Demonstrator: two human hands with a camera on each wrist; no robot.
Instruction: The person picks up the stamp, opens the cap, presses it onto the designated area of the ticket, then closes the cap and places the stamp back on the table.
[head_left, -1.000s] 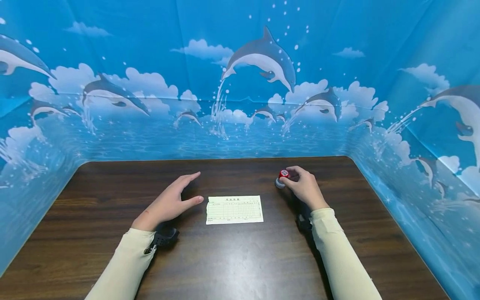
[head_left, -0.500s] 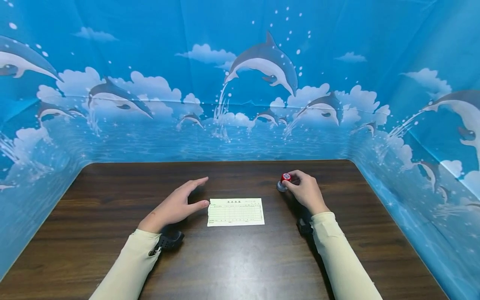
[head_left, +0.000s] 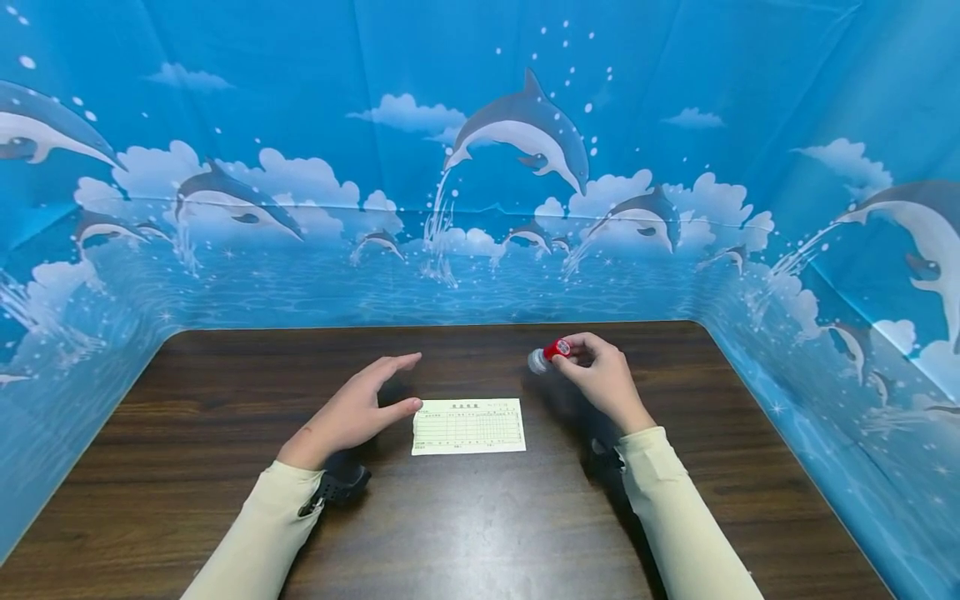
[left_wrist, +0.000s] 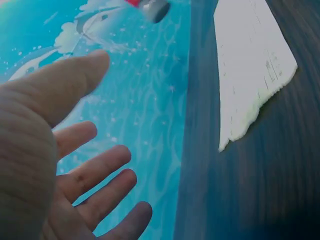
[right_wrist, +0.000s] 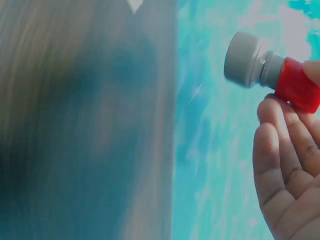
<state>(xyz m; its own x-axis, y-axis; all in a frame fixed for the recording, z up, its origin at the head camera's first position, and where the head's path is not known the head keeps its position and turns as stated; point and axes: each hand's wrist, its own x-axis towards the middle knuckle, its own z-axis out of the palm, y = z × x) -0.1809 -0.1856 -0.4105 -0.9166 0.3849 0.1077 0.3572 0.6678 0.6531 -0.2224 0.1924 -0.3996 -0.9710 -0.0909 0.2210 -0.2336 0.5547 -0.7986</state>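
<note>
My right hand (head_left: 606, 379) pinches a round stamp (head_left: 538, 361) by its red handle, thumb on one side and fingers on the other. The stamp is tilted, its grey round end pointing left, and it is off the table; the right wrist view shows this grey end (right_wrist: 242, 60) clearly. A pale printed form slip (head_left: 469, 428) lies flat between the hands, its left edge torn in the left wrist view. My left hand (head_left: 347, 418) is held with fingers extended and thumb spread, holding nothing. Its thumb tip is at the slip's upper left corner; whether they touch cannot be told.
A dark wood-grain table (head_left: 480, 525) lies under both hands. Behind it and along both sides hangs a blue dolphin-print curtain (head_left: 360, 283). A dark wrist strap (head_left: 341, 483) sits on the left wrist.
My right hand has lifted the stamp from the table, tipping it and moving it slightly left. Earlier it stood upright. My left hand has shifted a little right, towards the slip.
</note>
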